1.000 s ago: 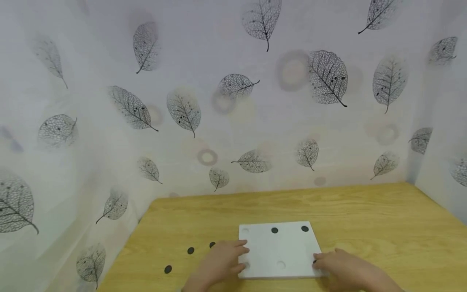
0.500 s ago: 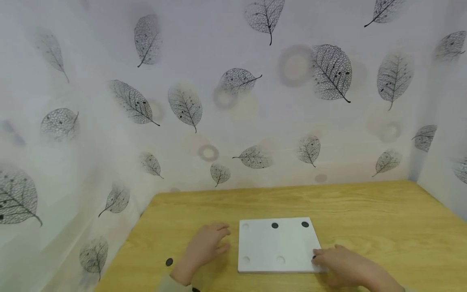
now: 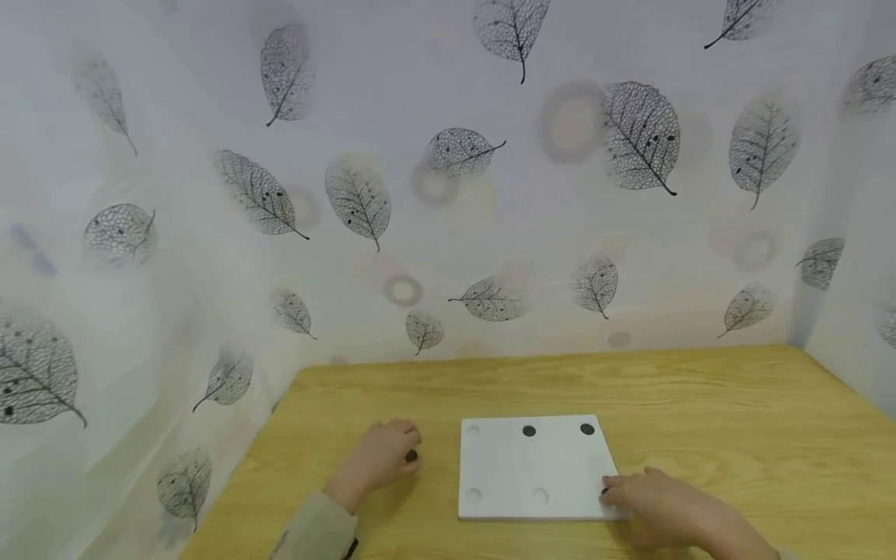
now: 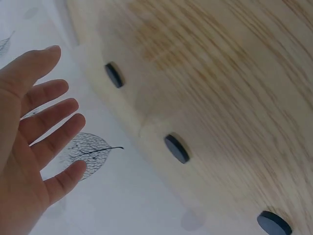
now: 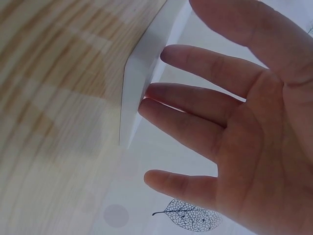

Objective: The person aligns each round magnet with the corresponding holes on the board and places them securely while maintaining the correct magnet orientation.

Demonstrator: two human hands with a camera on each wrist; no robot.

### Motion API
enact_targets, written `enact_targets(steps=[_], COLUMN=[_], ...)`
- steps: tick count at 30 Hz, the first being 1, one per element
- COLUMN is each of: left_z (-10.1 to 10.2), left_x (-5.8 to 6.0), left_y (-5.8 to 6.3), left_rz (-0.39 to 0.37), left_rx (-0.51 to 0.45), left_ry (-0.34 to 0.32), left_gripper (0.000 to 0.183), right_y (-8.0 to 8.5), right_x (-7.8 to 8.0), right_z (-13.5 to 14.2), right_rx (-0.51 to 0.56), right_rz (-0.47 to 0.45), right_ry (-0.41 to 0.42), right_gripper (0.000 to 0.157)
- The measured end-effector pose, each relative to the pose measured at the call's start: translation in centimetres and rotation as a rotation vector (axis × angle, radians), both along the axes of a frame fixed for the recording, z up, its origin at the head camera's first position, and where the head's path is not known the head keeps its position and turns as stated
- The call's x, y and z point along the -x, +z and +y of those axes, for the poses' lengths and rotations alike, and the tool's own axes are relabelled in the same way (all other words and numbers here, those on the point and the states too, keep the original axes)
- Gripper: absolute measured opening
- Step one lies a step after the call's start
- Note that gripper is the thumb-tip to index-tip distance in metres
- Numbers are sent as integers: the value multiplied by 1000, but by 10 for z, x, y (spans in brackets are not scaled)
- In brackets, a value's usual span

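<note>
A white board [image 3: 500, 470] with round recesses lies on the table, and black discs [image 3: 529, 431] fill some of them. My left hand [image 3: 378, 460] is to the left of the board, fingers spread in the left wrist view and holding nothing. Between its fingers and thumb, in the head view, a loose black disc [image 3: 411, 456] shows on the tabletop. My right hand [image 3: 661, 504] rests its fingertips on the board's right edge, straight in the right wrist view. They partly cover a black disc [image 3: 605, 491] at the lower right corner.
The left wrist view shows more loose discs [image 4: 176, 149] on the wooden table [image 3: 707, 420]. Another dark disc [image 3: 352, 547] is partly hidden by the left sleeve. A leaf-patterned curtain [image 3: 490, 218] closes off the back and sides.
My left hand has left the board's left edge and moved left, over the loose discs. My right hand stays at the right edge. The head view has tilted slightly.
</note>
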State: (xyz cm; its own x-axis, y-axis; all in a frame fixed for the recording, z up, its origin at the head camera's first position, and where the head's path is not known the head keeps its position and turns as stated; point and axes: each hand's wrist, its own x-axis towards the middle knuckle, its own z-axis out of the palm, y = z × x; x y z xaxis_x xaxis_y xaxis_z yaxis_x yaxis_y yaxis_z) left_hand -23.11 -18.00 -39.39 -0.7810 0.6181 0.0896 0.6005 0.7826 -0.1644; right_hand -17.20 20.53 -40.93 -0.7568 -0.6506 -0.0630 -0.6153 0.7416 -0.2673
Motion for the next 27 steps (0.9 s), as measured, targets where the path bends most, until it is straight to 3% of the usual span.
enact_targets(steps=[7,14,27], left_z=[-5,-4,-3], left_x=[5,9,18], left_y=[-7,-12,-17], left_rz=[-83,-172,-180], left_rx=[67,68,9], left_ry=[69,132,157], left_gripper=[32,36,23], right_y=[-2,-2,2], right_x=[-1,-1,-1], right_z=[-3,-1,1], right_rx=[-12,-14,-6], right_rz=[-22,-32,-58], right_ry=[-14,-16,-22], right_gripper=[37,39,40])
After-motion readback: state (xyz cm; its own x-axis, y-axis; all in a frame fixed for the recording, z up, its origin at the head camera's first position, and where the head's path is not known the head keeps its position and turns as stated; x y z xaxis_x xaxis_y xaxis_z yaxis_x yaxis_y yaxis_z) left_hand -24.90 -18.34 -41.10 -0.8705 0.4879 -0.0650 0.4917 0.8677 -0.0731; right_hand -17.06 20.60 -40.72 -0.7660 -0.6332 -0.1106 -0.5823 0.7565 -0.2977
